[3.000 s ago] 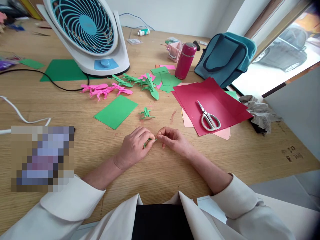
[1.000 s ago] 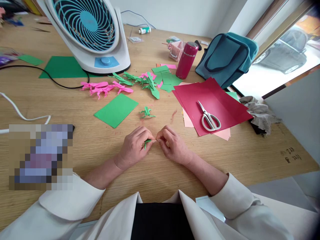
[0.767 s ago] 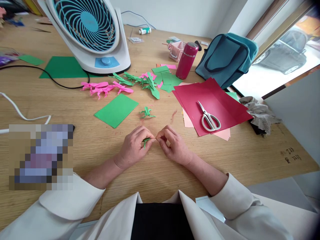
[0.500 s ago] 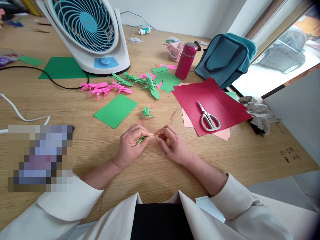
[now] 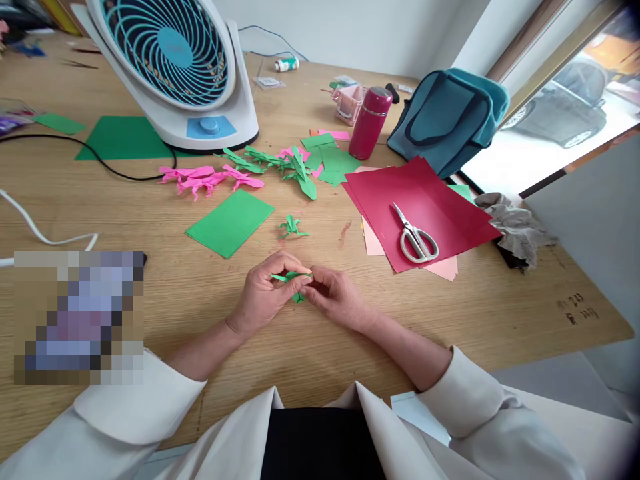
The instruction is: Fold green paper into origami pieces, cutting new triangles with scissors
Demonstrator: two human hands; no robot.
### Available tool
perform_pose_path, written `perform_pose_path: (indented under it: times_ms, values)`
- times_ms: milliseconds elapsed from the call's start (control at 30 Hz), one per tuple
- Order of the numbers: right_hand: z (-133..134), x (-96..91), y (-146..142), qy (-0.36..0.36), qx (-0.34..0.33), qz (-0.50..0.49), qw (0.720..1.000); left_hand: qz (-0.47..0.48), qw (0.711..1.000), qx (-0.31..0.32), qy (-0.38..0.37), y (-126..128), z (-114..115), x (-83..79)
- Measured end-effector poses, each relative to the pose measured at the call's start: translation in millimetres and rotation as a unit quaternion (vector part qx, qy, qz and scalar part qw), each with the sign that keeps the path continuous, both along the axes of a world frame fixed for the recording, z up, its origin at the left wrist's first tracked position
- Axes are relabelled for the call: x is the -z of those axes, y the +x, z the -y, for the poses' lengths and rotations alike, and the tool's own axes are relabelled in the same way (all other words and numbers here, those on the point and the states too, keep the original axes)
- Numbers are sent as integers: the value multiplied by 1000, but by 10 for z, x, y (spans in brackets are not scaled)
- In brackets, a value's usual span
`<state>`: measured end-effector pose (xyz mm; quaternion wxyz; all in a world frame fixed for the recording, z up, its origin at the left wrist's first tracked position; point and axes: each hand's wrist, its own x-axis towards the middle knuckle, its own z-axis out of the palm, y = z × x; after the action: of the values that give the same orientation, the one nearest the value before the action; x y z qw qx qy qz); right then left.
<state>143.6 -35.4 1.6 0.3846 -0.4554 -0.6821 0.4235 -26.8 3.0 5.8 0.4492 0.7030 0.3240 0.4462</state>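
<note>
A small piece of folded green paper (image 5: 299, 297) is pinched between my two hands, low over the table; fingers hide much of it. My left hand (image 5: 267, 287) is closed on it, thumb against forefinger. From the other side my right hand (image 5: 340, 298) also pinches it, its fingertips meeting the left ones. Just beyond my hands stands a small folded green paper figure (image 5: 292, 226) with thin legs. Farther back lie several pink folded figures (image 5: 200, 178) and several green ones (image 5: 301, 175). A stack of green paper (image 5: 230, 223) rests to the left.
Scissors (image 5: 418, 240) lie on dark red sheets (image 5: 440, 200) at right. Behind stand a red bottle (image 5: 371, 123), a teal bag (image 5: 445, 120), a pink basket (image 5: 349, 105) and a white fan (image 5: 220, 127). A blurred-out device (image 5: 83, 313) and a white cable (image 5: 45, 233) lie at left.
My right hand has moved slightly left, against the left fingertips. The green paper has turned, and more of it shows above and below my fingers.
</note>
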Motion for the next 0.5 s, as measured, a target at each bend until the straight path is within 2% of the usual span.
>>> perform_pose_path:
  times_ms: [100,267,400,500]
  values:
    - [-4,18,23,-42,-12,-49,998,16,998,26,-49,-26,6,4]
    - [-50,7,106,-107,-49,-123,985,38,993,98,-59,-70,6,-3]
    - [-64,-46,137,-194,-113,-181,958,85,978,148,-119,-76,-6,-1]
    - [-41,-63,127,-263,-158,-217,926,108,954,198,-198,-74,-9,-20]
